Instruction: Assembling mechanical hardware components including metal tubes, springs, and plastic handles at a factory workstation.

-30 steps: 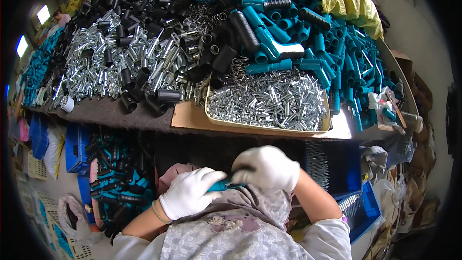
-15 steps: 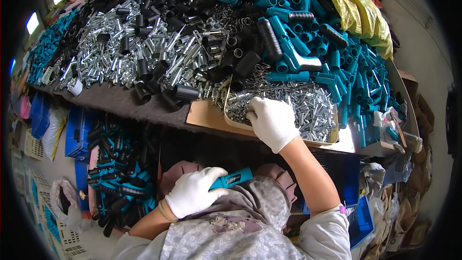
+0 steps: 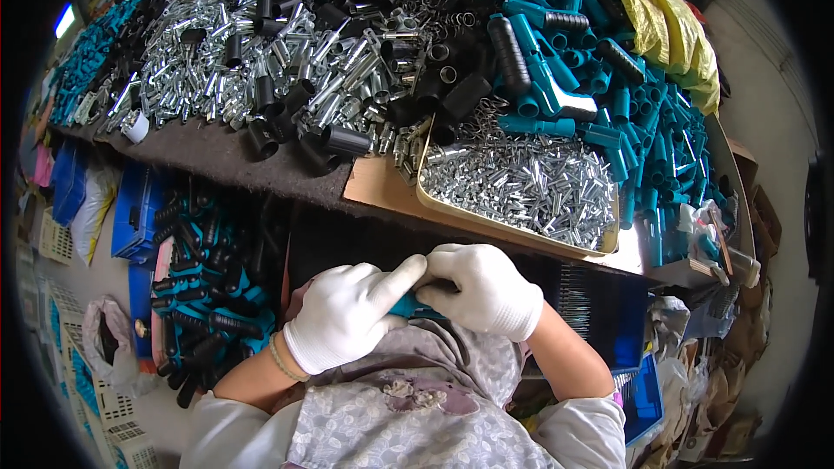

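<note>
Both my hands wear white knitted gloves and meet in front of my apron, below the bench edge. My left hand (image 3: 334, 314) is closed around a teal plastic housing (image 3: 413, 307), mostly covered by the gloves. Against the housing's other end is my right hand (image 3: 488, 292), its thumb and fingers pinched together; what they hold, if anything, is hidden. Beyond them on the bench stands a shallow cream tray (image 3: 556, 243) filled with small silver metal parts (image 3: 521, 182).
Teal housings (image 3: 556, 91) heap up at the right, beside yellow sheeting (image 3: 656, 22). Silver metal parts (image 3: 204, 78) and black sleeves (image 3: 346, 141) cover the bench's left and middle. Finished-looking black-and-teal pieces (image 3: 208, 295) pile below left. A blue bin (image 3: 643, 399) sits lower right.
My right hand has left the metal parts in the tray and come down to the housing. My left hand still holds the housing, now largely covered by both gloves.
</note>
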